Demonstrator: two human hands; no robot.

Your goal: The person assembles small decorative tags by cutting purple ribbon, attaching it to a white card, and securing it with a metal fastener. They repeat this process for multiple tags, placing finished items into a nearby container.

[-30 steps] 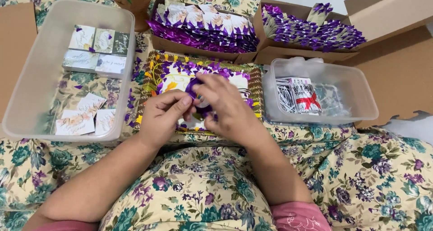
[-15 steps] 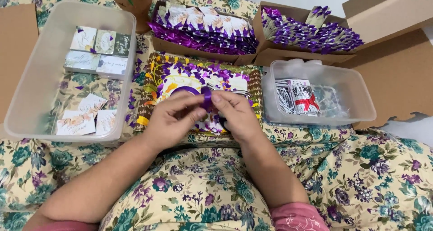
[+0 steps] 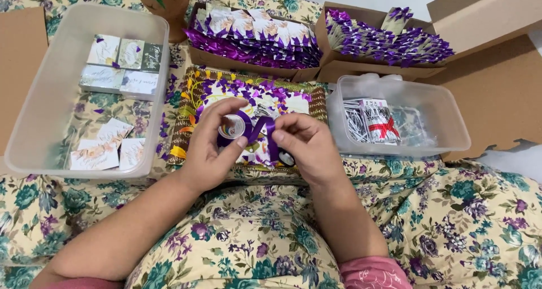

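Both hands work at the centre: left hand pinches a small round favour, right hand grips purple ribbon crossing it above the decorated tray. Tying appears underway; tightening needs steady tension.

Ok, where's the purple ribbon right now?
In the head view, the purple ribbon is at centre, held between the left hand and right hand, above the patterned tray.

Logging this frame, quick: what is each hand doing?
Left hand: closed on purple ribbon and small round item.
Right hand: pinching the ribbon.
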